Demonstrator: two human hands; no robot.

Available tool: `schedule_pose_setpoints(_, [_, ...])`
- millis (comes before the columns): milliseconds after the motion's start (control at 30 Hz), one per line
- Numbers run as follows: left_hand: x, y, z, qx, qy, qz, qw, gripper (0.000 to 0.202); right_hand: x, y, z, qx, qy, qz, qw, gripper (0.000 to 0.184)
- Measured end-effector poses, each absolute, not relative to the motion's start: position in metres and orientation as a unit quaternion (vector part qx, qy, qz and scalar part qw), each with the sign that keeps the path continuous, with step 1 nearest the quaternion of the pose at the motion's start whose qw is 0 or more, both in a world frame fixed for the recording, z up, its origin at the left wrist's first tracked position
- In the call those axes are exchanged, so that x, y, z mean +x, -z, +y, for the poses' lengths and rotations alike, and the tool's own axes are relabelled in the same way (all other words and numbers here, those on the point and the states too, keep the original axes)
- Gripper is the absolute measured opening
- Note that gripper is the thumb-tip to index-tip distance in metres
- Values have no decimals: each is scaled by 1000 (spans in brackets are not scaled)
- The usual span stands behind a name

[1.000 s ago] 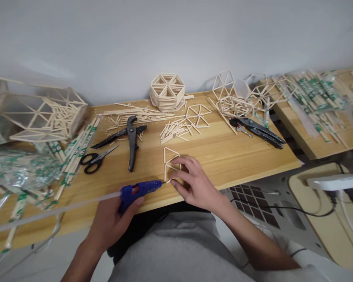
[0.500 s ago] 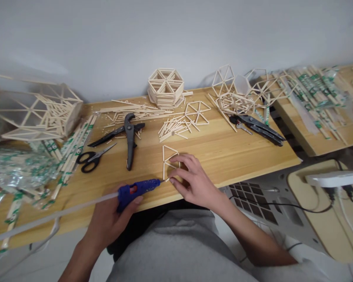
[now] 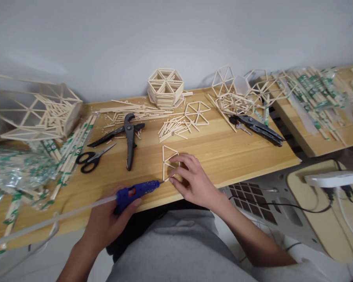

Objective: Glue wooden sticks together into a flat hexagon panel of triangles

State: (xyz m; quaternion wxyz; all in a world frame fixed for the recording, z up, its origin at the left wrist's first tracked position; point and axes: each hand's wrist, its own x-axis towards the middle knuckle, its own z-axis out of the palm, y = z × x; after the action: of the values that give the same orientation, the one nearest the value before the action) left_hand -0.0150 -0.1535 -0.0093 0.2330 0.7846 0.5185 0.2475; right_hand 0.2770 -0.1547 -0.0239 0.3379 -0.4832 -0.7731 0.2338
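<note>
My left hand grips a blue glue gun with a long clear glue stick trailing left. Its nozzle touches the lower corner of a small flat frame of wooden sticks lying on the wooden table. My right hand rests on that frame, fingers bent and pressing its near sticks down. Part of the frame is hidden under those fingers.
Black scissors and black cutters lie left of the frame. A pile of cut sticks, a hexagonal stack, stick lattices and second cutters lie behind. Wrapped chopsticks crowd the left.
The glue gun has slid slightly left and down with my left hand; the right hand stays pressed on the stick frame. The view shifted a little.
</note>
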Motion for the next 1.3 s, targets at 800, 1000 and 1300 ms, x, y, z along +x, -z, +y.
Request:
schedule_pose_setpoints(800, [2, -8, -94, 690, -216, 686, 81, 39, 278, 20, -152, -488, -262, -734, 392, 23])
schedule_pose_setpoints(1000, [28, -3, -130, 812, -274, 505, 106, 13, 278, 22, -152, -482, -262, -747, 375, 28])
schedule_pose_setpoints(1300, [50, 19, -126, 857, -270, 395, 189, 20, 278, 23, -152, -478, -248, -754, 375, 21])
